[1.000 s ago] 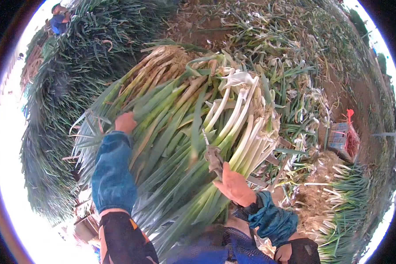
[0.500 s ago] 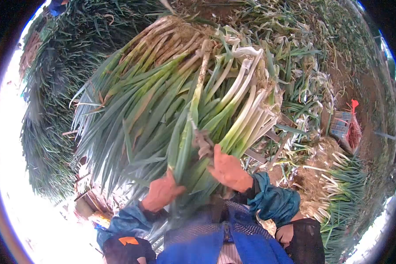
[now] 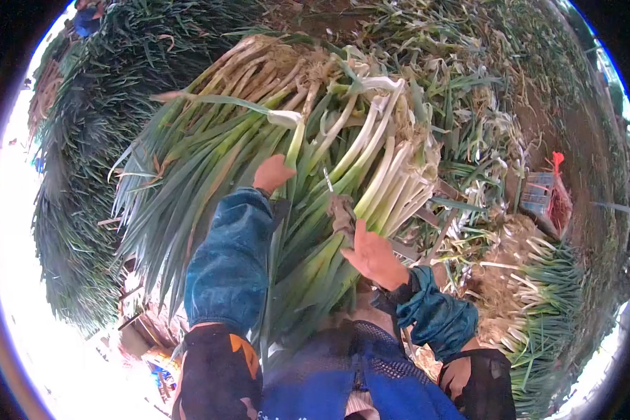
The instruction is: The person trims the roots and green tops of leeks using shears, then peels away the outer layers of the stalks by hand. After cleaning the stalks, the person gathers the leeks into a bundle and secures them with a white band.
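A large pile of long green onions [image 3: 210, 161] lies in front of me, roots away from me and green leaves toward me. My left hand [image 3: 273, 173] is closed around one green onion [image 3: 296, 145] on top of the pile. A loose leaf with a pale end [image 3: 283, 119] lies across its upper stalk. My right hand [image 3: 376, 255] is closed on a small knife [image 3: 341, 213], whose handle looks wrapped in grey-brown cloth and whose thin metal tip points up over the pile. White, cleaned-looking stalks [image 3: 378, 147] lie at the pile's right side, beyond the knife.
Stripped leaves [image 3: 469, 105] litter the ground at the back right. A red net bag [image 3: 560, 206] stands at the right, with bundled green onions [image 3: 553, 280] below it. A dense bank of green onion leaves [image 3: 77, 189] rises on the left.
My left hand has moved forward, from the leaf ends up to the stalk. My right hand and the knife have shifted slightly to the right. A loose leaf now lies across the stalks.
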Tool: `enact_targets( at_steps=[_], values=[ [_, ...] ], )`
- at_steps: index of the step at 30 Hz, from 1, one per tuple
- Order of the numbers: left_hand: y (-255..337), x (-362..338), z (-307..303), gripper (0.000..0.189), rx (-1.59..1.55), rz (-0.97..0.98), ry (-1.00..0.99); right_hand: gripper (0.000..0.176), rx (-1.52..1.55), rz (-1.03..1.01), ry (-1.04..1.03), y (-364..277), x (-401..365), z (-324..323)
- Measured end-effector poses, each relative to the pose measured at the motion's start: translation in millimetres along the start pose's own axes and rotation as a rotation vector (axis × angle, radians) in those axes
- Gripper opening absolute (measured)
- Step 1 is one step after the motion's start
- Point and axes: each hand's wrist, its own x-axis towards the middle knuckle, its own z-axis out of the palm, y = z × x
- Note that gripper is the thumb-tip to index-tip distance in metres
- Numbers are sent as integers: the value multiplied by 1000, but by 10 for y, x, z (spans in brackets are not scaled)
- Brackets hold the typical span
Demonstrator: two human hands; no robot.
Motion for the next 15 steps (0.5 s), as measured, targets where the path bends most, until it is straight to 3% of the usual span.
enact_targets(
  at_steps=[3,4,6,8,10,15],
  values=[
    [-2,-116,-138,48,39,5,-184,60,56,5,7,-77,-9,-69],
    [-28,-199,-186,54,-173,19,-264,60,70,-88,65,-70,-49,-41],
    [-30,-407,-118,56,-242,24,-276,61,91,-274,179,-56,-188,45],
    [0,-606,-78,53,-288,-52,-222,62,160,-163,28,-172,-280,59],
    [207,-752,-105,49,-95,-116,-135,66,229,-79,-149,-310,-376,15],
    [452,-900,-198,41,147,-195,-65,67,178,-226,44,-143,-40,213]
  ],
)
